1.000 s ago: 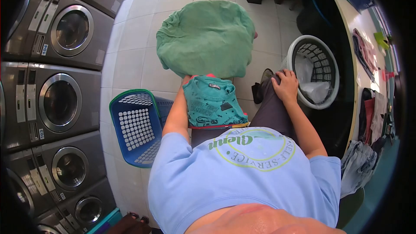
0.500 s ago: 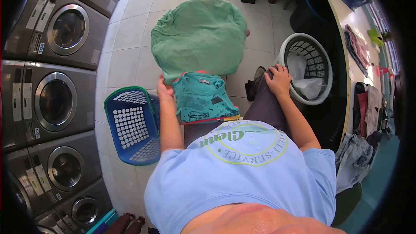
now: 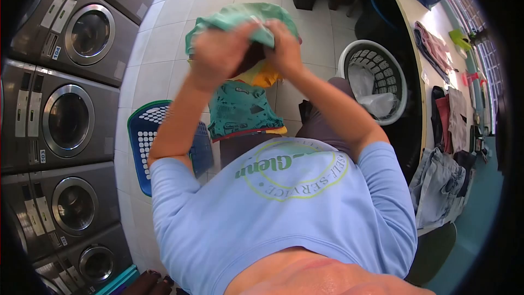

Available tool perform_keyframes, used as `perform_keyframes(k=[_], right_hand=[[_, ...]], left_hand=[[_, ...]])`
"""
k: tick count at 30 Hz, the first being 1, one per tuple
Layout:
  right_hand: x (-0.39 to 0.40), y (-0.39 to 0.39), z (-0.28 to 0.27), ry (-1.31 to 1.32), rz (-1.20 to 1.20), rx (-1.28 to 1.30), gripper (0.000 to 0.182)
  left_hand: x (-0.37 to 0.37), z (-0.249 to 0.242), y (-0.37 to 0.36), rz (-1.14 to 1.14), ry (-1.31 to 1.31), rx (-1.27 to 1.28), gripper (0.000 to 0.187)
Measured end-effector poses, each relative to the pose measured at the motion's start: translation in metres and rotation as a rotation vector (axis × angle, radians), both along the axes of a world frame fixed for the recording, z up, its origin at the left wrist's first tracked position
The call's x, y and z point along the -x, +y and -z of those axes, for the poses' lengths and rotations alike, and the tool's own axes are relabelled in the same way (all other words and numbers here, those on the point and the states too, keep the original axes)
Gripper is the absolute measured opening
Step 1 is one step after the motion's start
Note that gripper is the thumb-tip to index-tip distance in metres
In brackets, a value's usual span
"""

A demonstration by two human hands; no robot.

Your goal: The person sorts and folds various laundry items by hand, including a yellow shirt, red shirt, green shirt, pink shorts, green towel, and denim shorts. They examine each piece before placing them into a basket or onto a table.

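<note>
A large pale green cloth with a gathered edge lies in a bulging heap in front of me. Its near edge is raised, and my left hand, blurred by motion, is closed on it. Beside it, my right hand grips the same edge with bent fingers. Under the lifted part, yellow-orange fabric and something dark show. A folded teal printed shirt rests over my lap, with red and yellow edges of other fabric beneath it.
A blue plastic basket stands on the tiled floor at left, partly behind my left arm. At right is a round white-rimmed basket with clear plastic inside. Front-loading machines line the left. Folded jeans lie on the right-hand table.
Both hands have moved forward to the green cloth, the right one leaving my knee. The cloth's near edge has been pulled up and back, uncovering yellow-orange fabric.
</note>
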State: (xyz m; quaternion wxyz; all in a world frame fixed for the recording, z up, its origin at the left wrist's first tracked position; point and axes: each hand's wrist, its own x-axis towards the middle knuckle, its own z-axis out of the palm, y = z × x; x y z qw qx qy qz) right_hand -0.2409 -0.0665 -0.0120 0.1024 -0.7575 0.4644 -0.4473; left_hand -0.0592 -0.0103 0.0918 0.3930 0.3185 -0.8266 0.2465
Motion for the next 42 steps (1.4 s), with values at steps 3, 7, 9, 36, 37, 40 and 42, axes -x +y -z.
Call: perform_keyframes(k=[3, 7, 9, 36, 37, 40, 42], right_hand=[[0.034, -0.073, -0.009, -0.057, 0.217, 0.123, 0.023], [0.127, -0.124, -0.039, 0.013, 0.529, 0.167, 0.02], [0.161, -0.132, -0.068, 0.052, 0.568, 0.148, 0.021], [0.475, 0.031, -0.096, 0.037, 1.058, 0.458, 0.027], [0.516, 0.021, -0.066, -0.152, 0.926, 0.751, 0.026], [0.41, 0.018, -0.085, -0.236, 0.748, 0.705, 0.017], [0.299, 0.014, -0.107, -0.211, 0.396, 0.648, 0.018]], left_hand=[[-0.039, -0.068, 0.008, 0.238, 0.687, -0.074, 0.029], [-0.082, -0.124, 0.017, -0.004, 0.739, 0.353, 0.014], [-0.109, -0.125, 0.016, -0.171, 0.552, 0.346, 0.015], [-0.128, -0.056, 0.135, 1.078, 0.624, -0.379, 0.004], [-0.101, -0.067, 0.137, 1.39, 0.406, -0.568, 0.004], [-0.045, -0.074, 0.12, 1.566, 0.176, -0.572, 0.003], [-0.045, -0.073, 0.107, 1.18, 0.186, -1.009, 0.008]])
